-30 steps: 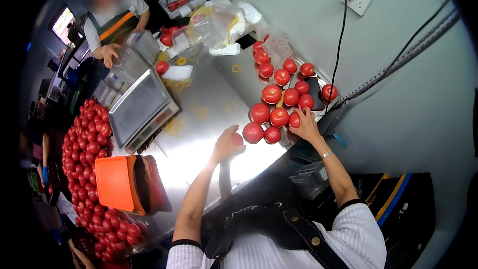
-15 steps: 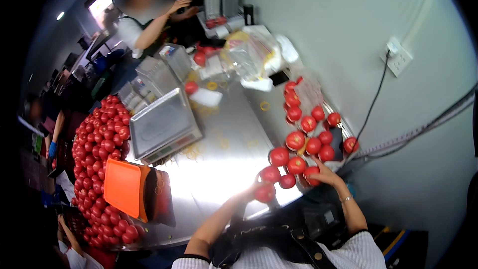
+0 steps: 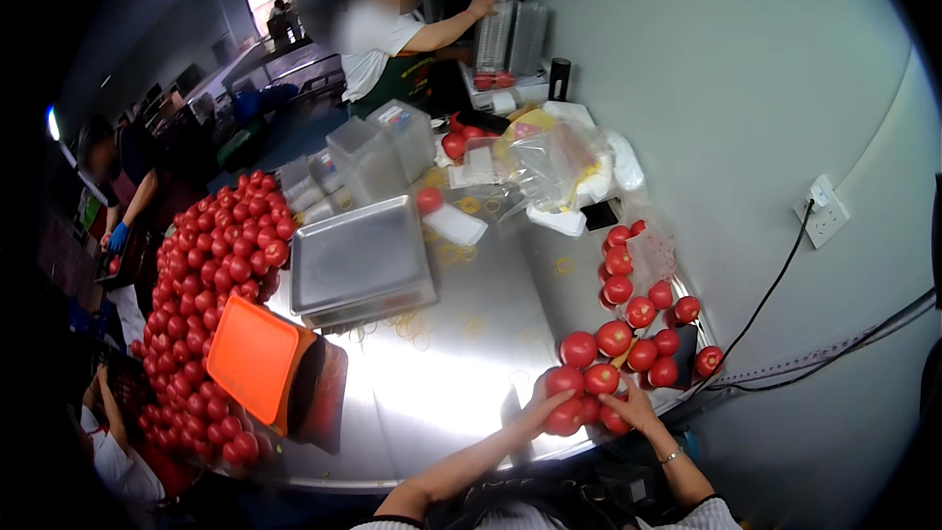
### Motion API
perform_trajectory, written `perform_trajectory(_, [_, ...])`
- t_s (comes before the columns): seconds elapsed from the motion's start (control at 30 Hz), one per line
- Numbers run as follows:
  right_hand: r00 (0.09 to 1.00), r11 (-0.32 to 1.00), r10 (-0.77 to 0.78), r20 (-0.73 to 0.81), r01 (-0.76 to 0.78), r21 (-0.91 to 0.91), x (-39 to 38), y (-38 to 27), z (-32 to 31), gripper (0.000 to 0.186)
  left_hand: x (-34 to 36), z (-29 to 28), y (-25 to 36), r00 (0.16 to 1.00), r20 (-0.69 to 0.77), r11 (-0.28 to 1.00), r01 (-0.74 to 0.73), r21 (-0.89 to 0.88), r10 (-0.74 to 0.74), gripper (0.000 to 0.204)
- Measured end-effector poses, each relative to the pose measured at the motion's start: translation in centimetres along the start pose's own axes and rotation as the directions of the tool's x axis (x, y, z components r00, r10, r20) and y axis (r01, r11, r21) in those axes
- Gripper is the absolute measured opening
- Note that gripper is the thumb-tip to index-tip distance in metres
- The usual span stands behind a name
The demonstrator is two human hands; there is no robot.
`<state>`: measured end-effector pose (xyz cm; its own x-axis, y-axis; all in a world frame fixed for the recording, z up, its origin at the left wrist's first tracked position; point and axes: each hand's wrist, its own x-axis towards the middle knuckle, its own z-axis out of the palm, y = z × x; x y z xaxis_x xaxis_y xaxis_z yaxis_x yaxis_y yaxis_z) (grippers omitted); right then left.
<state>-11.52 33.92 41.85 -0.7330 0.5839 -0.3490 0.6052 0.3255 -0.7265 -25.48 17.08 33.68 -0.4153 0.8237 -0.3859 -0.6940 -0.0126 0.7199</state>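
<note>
Two hands meet at the near edge of the steel table (image 3: 461,373) in the head view. Left hand (image 3: 546,406) cups a tomato (image 3: 565,419) from the side, fingers curled about it; right hand (image 3: 633,408) lies over another tomato (image 3: 615,421), its grip half hidden by the fingers. Both sit at the front of a small tomato cluster (image 3: 633,329). Forearms are cut off below. Open steel lies between the cluster and the metal tray (image 3: 358,260); an orange bin (image 3: 253,358) overhangs the left edge
</note>
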Motion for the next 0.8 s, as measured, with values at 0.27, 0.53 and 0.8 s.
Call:
perform_trajectory(0.27, [0.836, 0.943, -0.227, -0.499, 0.061, -0.327, -2.0, 0.6, 3.4, 0.061, 3.3, 1.2, 1.1, 0.951, -0.195, 0.847, -0.107, 0.521, 0.240, 0.068])
perform_trajectory(0.53, [0.754, 0.747, -0.435, -0.492, -0.003, -0.665, -4.3, -1.2, 6.2, 0.056, -1.8, 2.6, -0.8, 0.785, 0.124, 0.251, -0.337, 0.907, 0.607, 0.076])
perform_trajectory(0.8, [0.692, 0.888, -0.428, -0.582, 0.202, -0.412, -0.8, -1.4, 4.1, 0.052, -3.1, 0.5, 0.6, 0.811, 0.231, 0.212, -0.396, 0.894, 0.538, 0.088])
